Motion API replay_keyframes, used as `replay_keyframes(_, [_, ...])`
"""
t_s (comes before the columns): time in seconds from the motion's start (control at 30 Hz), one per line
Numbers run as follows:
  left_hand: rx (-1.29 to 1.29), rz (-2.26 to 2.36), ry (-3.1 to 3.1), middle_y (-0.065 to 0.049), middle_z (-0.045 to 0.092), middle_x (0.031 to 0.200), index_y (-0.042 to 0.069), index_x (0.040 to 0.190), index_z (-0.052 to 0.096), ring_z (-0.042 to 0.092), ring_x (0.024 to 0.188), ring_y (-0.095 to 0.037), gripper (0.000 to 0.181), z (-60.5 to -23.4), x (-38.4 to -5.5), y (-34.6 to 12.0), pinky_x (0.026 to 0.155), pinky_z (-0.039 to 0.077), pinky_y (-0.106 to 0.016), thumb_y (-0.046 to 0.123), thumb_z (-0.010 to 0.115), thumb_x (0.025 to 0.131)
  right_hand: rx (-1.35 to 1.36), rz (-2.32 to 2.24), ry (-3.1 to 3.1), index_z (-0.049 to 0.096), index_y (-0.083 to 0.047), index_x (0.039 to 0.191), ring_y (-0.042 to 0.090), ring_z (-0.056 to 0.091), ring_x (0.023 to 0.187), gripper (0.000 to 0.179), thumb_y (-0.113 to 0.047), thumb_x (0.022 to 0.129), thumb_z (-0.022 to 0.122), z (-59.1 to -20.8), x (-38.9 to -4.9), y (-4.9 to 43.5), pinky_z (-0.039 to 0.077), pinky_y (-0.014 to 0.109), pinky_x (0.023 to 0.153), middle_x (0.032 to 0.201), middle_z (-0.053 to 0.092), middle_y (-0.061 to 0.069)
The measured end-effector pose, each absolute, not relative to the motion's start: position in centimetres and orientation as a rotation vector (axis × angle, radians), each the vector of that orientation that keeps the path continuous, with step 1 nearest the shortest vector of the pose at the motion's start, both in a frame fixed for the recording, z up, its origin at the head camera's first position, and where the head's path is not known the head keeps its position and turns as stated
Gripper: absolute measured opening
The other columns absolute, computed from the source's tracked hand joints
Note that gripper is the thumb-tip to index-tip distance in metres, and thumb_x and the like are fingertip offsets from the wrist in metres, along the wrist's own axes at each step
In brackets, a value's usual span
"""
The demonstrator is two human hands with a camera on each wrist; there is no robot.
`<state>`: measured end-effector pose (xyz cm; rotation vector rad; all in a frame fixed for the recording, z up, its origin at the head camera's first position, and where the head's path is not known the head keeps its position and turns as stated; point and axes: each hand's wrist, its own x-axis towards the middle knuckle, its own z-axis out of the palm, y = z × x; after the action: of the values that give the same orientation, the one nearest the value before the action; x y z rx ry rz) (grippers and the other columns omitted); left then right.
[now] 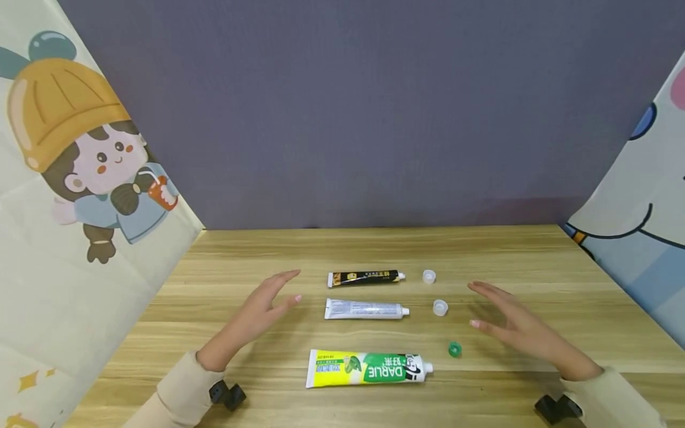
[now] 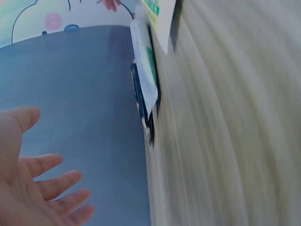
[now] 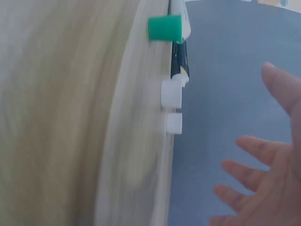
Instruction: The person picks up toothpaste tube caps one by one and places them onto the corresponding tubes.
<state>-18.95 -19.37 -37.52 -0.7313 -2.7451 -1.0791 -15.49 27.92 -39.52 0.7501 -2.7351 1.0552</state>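
Observation:
Three uncapped tubes lie in a column on the wooden table, nozzles to the right: a small black tube (image 1: 366,277) at the back, a white tube (image 1: 364,309) in the middle, and a larger yellow-and-green DARLIE toothpaste tube (image 1: 369,368) in front. To their right sit two white caps, the back one (image 1: 429,276) and the middle one (image 1: 440,307), and a green cap (image 1: 455,349). My left hand (image 1: 262,309), fingers extended, hovers left of the tubes, touching nothing. On the other side my right hand (image 1: 516,327) is held near the caps, fingers spread and holding nothing.
A grey-blue panel (image 1: 342,119) rises behind the wooden table (image 1: 257,249). Cartoon-printed sheets stand at the left (image 1: 32,238) and right (image 1: 653,238) sides. A dark device (image 1: 227,395) is on the left wrist and another (image 1: 558,409) on the right.

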Motion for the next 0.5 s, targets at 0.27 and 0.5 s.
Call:
replay_keyframes(0.27, [-0.747, -1.407, -2.747, -0.013, 0.047, 0.140, 0.008, 0.140, 0.042, 0.042, 0.128, -0.032, 0.052, -37.9, -18.3, -18.1, 0.102, 0.033, -0.053, 0.026, 0.057, 0.094, 0.750, 1.206, -2.747, 0.042, -0.022, 0.140, 0.005, 0.031, 0.129, 0.061, -0.015, 0.086, 0.068, -39.9, -15.0, 27.2, 0.032, 0.067, 0.091, 0.140, 0.042, 0.020])
replay_keyframes(0.5, [-0.828, -1.455, -2.741, -0.014, 0.048, 0.139, 0.004, 0.139, 0.043, 0.044, 0.127, -0.032, 0.053, -37.9, -17.4, -17.1, 0.102, 0.034, -0.053, 0.025, 0.059, 0.093, 0.811, 1.288, -2.737, 0.045, -0.008, 0.138, -0.009, 0.032, 0.123, 0.061, -0.012, 0.083, 0.071, -40.4, -14.7, 26.5, 0.027, 0.010, 0.096, 0.138, 0.045, 0.020])
